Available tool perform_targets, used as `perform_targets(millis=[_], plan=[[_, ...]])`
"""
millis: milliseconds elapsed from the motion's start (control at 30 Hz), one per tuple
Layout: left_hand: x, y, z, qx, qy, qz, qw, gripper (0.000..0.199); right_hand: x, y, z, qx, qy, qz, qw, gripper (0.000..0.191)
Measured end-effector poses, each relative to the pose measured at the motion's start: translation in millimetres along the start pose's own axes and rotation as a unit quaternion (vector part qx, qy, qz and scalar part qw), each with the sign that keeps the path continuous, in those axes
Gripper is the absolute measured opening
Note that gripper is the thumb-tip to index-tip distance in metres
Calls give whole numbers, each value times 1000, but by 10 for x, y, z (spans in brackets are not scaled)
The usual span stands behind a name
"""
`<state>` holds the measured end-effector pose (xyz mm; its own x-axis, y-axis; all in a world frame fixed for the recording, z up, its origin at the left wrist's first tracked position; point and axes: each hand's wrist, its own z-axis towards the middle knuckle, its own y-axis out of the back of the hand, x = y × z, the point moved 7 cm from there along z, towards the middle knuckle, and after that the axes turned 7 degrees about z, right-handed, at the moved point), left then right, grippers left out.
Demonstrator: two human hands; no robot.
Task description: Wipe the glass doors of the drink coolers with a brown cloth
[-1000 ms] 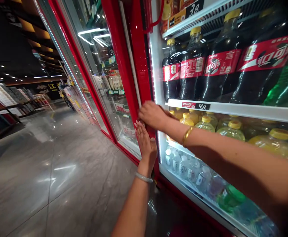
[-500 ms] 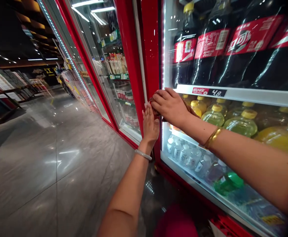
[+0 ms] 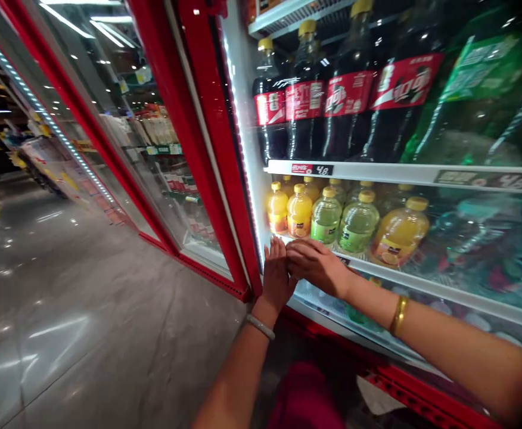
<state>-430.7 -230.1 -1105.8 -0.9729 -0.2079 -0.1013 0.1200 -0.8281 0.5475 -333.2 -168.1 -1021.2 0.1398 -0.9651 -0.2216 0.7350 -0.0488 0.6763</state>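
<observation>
My left hand [image 3: 277, 273], a pale bangle at its wrist, has its fingers stretched upward at the left inner edge of the lit drinks cooler. Pressed close against it is my right hand [image 3: 317, 265], with a gold bracelet on that arm. Its fingers are bent over and their undersides are hidden, so I cannot make out what is in them. Just above the hands stand orange drink bottles [image 3: 300, 213] and green drink bottles [image 3: 326, 217] with yellow caps. The cooler's red frame [image 3: 225, 179] runs up beside my left hand.
Large cola bottles [image 3: 303, 89] fill the shelf above, behind a white price rail [image 3: 377, 171]. A second glass-fronted cabinet [image 3: 154, 155] stands to the left. Grey shiny floor [image 3: 109, 333] spreads at the lower left. A magenta garment [image 3: 305, 396] shows at the bottom.
Both hands have moved down, from the red frame near the cola price rail to below the orange bottles. The view has swung right. A brown edge seen under the right hand no longer shows clearly.
</observation>
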Motion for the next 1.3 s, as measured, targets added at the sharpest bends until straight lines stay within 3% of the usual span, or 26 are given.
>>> perform_targets(millis=[100,167,233,367,467,567,700,767,867,1000,1133,1300], plan=[[-359,158,568,-84,-13,-30,996,87,-181,480,-5,-43,52,-55,996,21],[-596,172,751,-112,-23,-43,993,89,-258,707,-145,-78,41,-94,992,19],[-850,61,699,-97,-56,-35,993,87,-258,810,-445,-85,19,-117,989,16],[-1374,-375,206,-4,-161,14,987,91,-91,922,-1269,-65,27,-155,985,29],[-1801,-499,110,-9,-223,14,975,93,-86,1204,-1661,-52,37,-184,981,32],[-2251,-423,484,-34,-220,-6,975,93,-286,1664,-1759,-49,12,-220,974,21],[-2795,-303,1019,-21,-208,-68,976,105,-570,2161,-1858,-70,-53,-249,965,17],[-2979,-273,1059,-24,-225,-88,970,113,-612,2228,-2005,-72,-84,-238,965,25],[-3130,-318,900,-27,-254,-84,963,122,-561,2180,-2286,-62,-105,-231,965,38],[-3291,-447,687,-37,-258,-65,963,121,-482,2189,-2596,-32,-110,-244,963,31],[-3618,-580,608,-56,-241,-56,967,114,-513,2384,-2909,-4,-136,-248,959,32],[-4206,-778,486,-81,-238,-37,967,113,-598,2714,-3405,5,-155,-248,956,33]])
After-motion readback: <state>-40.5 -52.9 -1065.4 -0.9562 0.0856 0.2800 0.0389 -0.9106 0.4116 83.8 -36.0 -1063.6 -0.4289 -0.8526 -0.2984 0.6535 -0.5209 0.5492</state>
